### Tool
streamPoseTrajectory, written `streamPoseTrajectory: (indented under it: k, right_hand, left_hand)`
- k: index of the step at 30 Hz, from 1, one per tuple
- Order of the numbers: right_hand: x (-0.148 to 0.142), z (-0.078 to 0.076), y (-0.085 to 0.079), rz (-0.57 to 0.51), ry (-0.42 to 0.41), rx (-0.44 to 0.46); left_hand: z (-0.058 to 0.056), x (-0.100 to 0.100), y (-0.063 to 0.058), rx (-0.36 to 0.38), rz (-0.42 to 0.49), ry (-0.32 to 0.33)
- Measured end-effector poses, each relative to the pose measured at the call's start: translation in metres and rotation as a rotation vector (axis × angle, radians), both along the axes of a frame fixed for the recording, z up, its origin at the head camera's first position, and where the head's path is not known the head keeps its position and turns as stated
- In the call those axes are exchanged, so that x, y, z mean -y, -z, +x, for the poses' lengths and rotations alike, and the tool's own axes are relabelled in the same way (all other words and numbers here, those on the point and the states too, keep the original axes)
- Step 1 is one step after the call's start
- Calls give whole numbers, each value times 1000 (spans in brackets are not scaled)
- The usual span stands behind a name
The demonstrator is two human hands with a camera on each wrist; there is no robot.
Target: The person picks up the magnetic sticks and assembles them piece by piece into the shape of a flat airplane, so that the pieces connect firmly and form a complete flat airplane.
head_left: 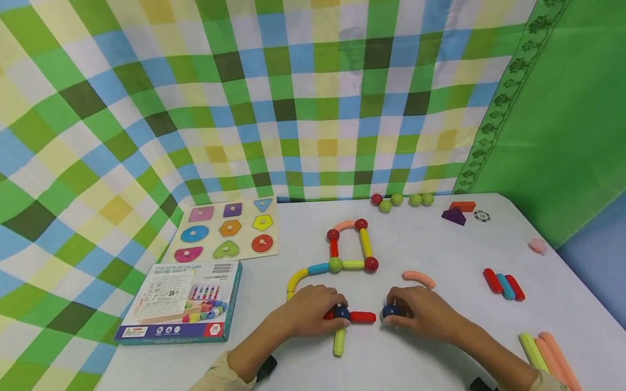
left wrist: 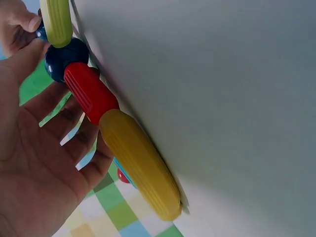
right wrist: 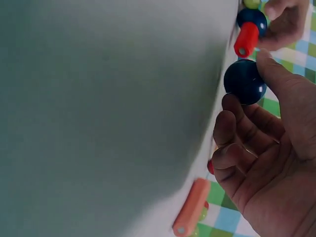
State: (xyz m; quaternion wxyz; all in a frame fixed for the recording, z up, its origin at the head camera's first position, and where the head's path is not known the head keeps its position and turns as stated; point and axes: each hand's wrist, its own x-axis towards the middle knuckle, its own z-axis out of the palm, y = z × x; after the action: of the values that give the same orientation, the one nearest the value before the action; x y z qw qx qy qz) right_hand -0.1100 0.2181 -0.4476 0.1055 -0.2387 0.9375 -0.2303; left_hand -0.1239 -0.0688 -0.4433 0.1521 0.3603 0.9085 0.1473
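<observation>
My left hand (head_left: 313, 312) pinches a dark blue ball (left wrist: 66, 55) between thumb and fingers. Joined to that ball are a red rod (head_left: 363, 317) pointing right, a light green rod (head_left: 339, 343) pointing toward me, and another red rod (left wrist: 91, 93) that meets a curved yellow piece (left wrist: 140, 165). A second dark blue ball (right wrist: 244, 81) is held by the thumb and fingertips of my right hand (head_left: 423, 312), just off the free end of the right-pointing red rod. From the yellow curve, a blue rod (head_left: 319, 269) leads to a green ball (head_left: 335, 264) on a four-sided loop of rods and balls.
A curved salmon piece (head_left: 418, 279) lies behind my right hand. Short red and blue rods (head_left: 505, 285) and long rods (head_left: 552, 358) are at right. Several balls (head_left: 397, 200) line the back edge. A shape puzzle board (head_left: 246, 212) and a box (head_left: 183, 301) occupy the left.
</observation>
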Motion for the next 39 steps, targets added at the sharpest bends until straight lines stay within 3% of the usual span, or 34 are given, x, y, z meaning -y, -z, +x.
streamPoseTrajectory:
  k: [5,11,28,30,33,39]
  right_hand:
    - [1,4,7,-25,-13,26]
    - [1,4,11,-70,-9,60]
    - [-1,1,5,-92,34,53]
    - [-10,-8,4,-123,56,36]
    - [-28,-34,0,-180,115,-33]
    - [-70,-111,-3,-196,272,-308]
  left_hand:
    - [1,-5,-1,-55,-9,5]
    - [1,-5,0,-52,1,-15]
    - [2,-5,4,-81,9,-29]
    - [2,-5,4,-81,5,-31]
    - [3,-5,4,-83,-4,-32]
    - [3,-5,4,-77,-14,-38]
